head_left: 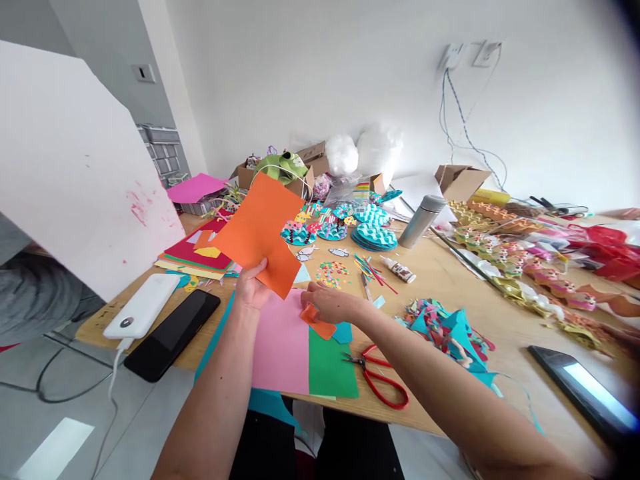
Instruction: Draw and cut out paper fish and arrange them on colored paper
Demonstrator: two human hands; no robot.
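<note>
Orange sheet [255, 230] in the head view, just above the left hand [253, 287]: pinched near its lower edge, spreading up and away, no clear long axis, notch facing the right side. Farther from it, right hand [327, 305] curled over a small orange piece [323, 328]; cannot tell whether gripping. Below both hands, pink sheet [280, 353] on the bench [435, 275]; beyond, white wall [300, 80].

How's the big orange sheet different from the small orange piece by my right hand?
The orange sheet is much larger than the orange piece. The sheet is raised in your left hand, while the piece is low, partly hidden by your right hand. Both are plain orange.
</note>
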